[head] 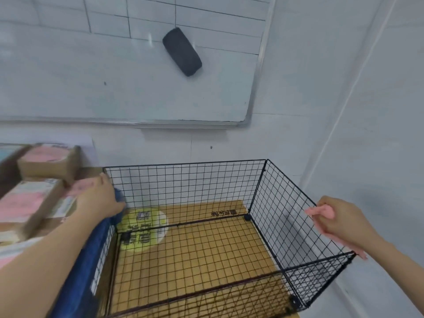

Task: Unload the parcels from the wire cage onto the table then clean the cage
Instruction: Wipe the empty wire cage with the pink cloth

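The black wire cage (282, 216) stands open-topped on a wooden surface, with no parcels inside it. My left hand (98, 200) rests at the cage's left top edge, against a blue cloth (91, 253) draped over that side. My right hand (339, 219) grips a pink cloth (321, 211) pressed against the cage's right wall rim. Several cardboard parcels (43, 164) with pink labels sit stacked on the table at the left.
A round yellow-green sticker (144, 228) lies on the wooden floor (206, 249) under the cage. A whiteboard (114, 76) with a black eraser (182, 51) hangs on the wall behind. White walls close in on the right.
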Motion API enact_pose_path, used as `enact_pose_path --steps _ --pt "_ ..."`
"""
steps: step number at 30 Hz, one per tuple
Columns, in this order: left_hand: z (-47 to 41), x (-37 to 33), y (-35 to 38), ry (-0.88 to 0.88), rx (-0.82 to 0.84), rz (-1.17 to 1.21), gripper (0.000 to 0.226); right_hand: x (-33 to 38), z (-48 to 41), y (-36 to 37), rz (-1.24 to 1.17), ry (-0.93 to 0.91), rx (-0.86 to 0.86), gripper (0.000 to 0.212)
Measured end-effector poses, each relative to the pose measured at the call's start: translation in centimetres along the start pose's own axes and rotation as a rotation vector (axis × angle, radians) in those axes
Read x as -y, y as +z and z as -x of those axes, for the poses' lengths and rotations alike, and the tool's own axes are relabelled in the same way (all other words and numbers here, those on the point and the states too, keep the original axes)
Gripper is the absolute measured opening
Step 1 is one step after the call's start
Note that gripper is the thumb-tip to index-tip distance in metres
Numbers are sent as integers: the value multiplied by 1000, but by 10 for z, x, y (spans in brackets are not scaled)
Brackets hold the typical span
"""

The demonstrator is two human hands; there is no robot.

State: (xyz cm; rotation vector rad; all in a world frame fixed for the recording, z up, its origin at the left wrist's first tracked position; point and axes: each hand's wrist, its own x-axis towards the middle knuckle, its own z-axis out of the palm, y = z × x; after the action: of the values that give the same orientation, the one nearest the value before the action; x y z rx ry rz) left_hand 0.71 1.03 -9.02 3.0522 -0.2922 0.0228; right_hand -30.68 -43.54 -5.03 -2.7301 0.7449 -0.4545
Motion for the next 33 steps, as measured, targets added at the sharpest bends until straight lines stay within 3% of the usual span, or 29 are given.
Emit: enact_pose_path --steps 13,23,33 --pt "-2 3 1 12 -16 -12 113 0 -22 13 141 -34 -4 10" --pt "2 -2 -3 4 -67 -107 99 -8 -43 20 167 -56 11 6" --pt "7 -5 -4 -23 -83 -196 112 -1 -76 29 111 -90 11 6"
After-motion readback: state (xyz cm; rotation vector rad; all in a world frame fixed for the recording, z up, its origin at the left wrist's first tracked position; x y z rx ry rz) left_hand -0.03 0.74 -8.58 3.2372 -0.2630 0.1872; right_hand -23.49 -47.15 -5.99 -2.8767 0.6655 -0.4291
